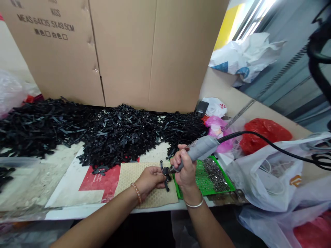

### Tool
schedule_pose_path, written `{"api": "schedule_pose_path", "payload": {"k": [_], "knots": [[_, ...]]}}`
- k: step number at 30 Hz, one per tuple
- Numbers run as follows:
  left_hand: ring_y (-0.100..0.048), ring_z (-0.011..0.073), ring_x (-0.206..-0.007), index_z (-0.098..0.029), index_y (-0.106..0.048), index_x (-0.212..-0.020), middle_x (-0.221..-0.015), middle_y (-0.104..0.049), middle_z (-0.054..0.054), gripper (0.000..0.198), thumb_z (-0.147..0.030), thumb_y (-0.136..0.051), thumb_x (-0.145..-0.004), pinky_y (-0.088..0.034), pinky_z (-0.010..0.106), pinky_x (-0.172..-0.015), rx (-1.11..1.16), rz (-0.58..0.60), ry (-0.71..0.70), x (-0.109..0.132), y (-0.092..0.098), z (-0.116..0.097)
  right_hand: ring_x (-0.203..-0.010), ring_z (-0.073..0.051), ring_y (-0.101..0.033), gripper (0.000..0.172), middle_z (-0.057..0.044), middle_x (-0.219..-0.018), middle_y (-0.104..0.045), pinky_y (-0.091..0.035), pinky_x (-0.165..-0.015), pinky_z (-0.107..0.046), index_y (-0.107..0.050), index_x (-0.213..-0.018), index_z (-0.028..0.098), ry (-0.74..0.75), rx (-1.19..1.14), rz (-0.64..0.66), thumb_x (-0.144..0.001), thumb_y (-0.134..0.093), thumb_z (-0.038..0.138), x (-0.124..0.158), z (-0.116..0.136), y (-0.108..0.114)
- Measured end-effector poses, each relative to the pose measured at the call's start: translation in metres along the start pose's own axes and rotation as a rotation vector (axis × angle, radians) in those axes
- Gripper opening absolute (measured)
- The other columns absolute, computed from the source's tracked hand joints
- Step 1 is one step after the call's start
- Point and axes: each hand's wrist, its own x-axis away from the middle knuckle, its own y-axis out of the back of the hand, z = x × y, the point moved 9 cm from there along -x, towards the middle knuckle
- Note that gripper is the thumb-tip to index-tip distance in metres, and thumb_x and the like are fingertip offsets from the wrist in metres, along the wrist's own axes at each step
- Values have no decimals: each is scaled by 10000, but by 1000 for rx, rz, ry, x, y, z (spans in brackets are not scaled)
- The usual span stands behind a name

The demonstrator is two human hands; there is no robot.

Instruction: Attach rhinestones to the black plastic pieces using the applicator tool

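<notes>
Black jointed piece, over a honeycomb-textured sheet, pinched by my left grip, which partly hides it; I cannot make out whether it touches the tip of the grey power driver, round which my right grip is wrapped. Behind stands a carton, cut off above, reading "KGS" and "MEAS".

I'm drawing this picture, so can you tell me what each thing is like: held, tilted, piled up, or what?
Left hand: closed on black part
Right hand: wrapped around grey tool
Black part: held
Grey tool: tilted, tip at the black part; can't tell if running
Green tray: open-topped, holding many small metal pieces
Tan mat: lying flat
Middle black heap: loosely piled
Cardboard: upright
Red bag: crumpled
</notes>
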Motion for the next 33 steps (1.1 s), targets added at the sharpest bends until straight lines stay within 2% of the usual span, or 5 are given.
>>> {"api": "schedule_pose_path", "payload": {"k": [13,19,24,33], "knots": [[-595,107,-627,-100,-673,-784,-708,-644,30,243,-130,-793,-574,-524,214,-606,21,31,-9,-2,-1,1,-403,-68,-323,249,95,-514,-383,-317,-427,-200,-539,-905,217,3,18,10,-779,-656,397,0,-4,1],[-595,105,-618,-104,-654,-754,-696,-639,22,198,-107,-772,-595,-529,218,-603,12,8,-7,-2,1,2,-397,-67,-323,264,95,-506,-388,-314,-420,-201,-544,-898,210,3,21,4,-767,-669,403,0,-5,1],[-604,114,-630,-105,-657,-772,-721,-649,32,245,-137,-800,-576,-526,223,-607,6,7,-9,-2,1,2,-395,-68,-319,268,98,-507,-379,-314,-426,-208,-533,-902,214,0,40,6,-770,-654,414,1,-4,1],[-594,101,-619,-94,-650,-783,-708,-639,28,159,-58,-701,-636,-531,212,-596,7,-8,5,0,0,0,-404,-71,-337,224,93,-517,-385,-325,-425,-204,-541,-900,216,36,38,18,-787,-647,379,2,-2,0]]}}
